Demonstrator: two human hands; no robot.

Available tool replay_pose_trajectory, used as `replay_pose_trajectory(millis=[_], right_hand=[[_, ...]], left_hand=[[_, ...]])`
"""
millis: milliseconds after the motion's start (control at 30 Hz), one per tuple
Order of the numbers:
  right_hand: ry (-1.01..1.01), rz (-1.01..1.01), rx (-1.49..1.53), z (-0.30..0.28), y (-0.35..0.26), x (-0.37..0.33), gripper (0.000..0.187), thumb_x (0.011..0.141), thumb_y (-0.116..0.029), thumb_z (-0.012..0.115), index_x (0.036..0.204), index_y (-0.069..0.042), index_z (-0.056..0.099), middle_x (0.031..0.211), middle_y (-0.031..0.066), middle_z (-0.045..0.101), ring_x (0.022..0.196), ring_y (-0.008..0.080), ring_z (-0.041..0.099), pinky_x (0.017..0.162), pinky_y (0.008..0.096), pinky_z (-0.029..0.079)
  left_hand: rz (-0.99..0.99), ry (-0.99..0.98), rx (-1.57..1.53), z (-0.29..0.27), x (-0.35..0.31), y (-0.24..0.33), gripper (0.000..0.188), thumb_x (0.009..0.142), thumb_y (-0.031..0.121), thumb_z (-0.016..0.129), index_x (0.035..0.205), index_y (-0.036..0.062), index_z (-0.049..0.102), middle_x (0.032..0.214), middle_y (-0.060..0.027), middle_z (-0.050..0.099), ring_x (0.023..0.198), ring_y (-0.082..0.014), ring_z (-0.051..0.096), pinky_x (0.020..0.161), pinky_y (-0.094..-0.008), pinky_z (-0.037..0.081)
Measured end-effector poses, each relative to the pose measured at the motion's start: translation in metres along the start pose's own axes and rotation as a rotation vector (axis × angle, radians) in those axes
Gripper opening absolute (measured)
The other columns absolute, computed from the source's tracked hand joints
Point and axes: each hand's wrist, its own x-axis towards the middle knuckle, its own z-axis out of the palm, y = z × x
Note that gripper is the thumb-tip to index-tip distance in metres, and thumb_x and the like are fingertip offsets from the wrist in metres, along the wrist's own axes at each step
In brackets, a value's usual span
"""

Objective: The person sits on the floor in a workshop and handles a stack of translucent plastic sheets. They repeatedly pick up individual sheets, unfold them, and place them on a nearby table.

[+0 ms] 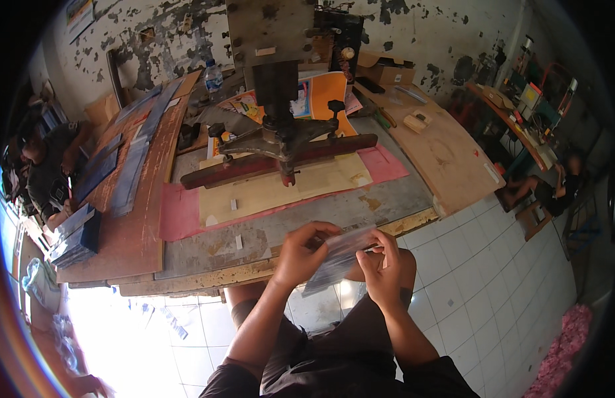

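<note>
Over my lap, just off the front edge of the worktable (254,268), I hold a clear, greyish plastic sheet or sleeve (340,259); which of the two I cannot tell. My left hand (302,252) has thumb and fingers closed on its left side near the top. At its upper right edge, my right hand (382,266) grips it between thumb and fingers. The sheet tilts, its lower end hanging between my hands. Beyond it stands a press (281,142) with a dark red bar (221,174) above a yellowish sheet (267,199) on pink material (178,212).
Long blue-grey strips (138,159) lie on a brown board (168,132) at left, where a person (55,166) works. A water bottle (213,76) stands at the back. On the right are a wooden board (447,152), another seated person (559,189) and a pink heap (563,345).
</note>
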Motion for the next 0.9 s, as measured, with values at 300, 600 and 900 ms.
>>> replay_pose_trajectory(millis=[300, 600, 900], right_hand=[[-0.002, -0.021, -0.053, -0.006, -0.005, -0.003, 0.057, 0.083, -0.007, 0.08, 0.135, 0.0, 0.056, 0.12, 0.0115, 0.063, 0.11, 0.0217, 0.061, 0.092, 0.0353, 0.046], [-0.169, 0.067, 0.277, -0.024, -0.003, 0.018, 0.063, 0.101, -0.033, 0.067, 0.147, 0.006, 0.046, 0.133, 0.014, 0.061, 0.122, 0.0213, 0.057, 0.106, 0.0367, 0.041], [-0.395, 0.146, -0.16, -0.061, 0.039, 0.002, 0.04, 0.102, -0.046, 0.06, 0.118, -0.014, 0.076, 0.085, 0.0053, 0.075, 0.08, 0.0145, 0.071, 0.073, 0.0294, 0.052]], left_hand=[[0.148, -0.12, 0.112, 0.005, 0.003, 0.0, 0.036, 0.08, -0.008, 0.068, 0.114, 0.0028, 0.071, 0.112, -0.0094, 0.075, 0.092, -0.0182, 0.074, 0.073, -0.0291, 0.058], [0.2, -0.032, 0.021, 0.004, 0.038, 0.038, 0.034, 0.088, -0.006, 0.062, 0.12, 0.0021, 0.07, 0.111, -0.0105, 0.074, 0.104, -0.0183, 0.071, 0.087, -0.0303, 0.055], [0.262, 0.346, -0.48, -0.061, 0.067, 0.084, 0.041, 0.093, 0.012, 0.066, 0.133, 0.0023, 0.062, 0.122, -0.0134, 0.069, 0.104, -0.0198, 0.071, 0.085, -0.0325, 0.061]])
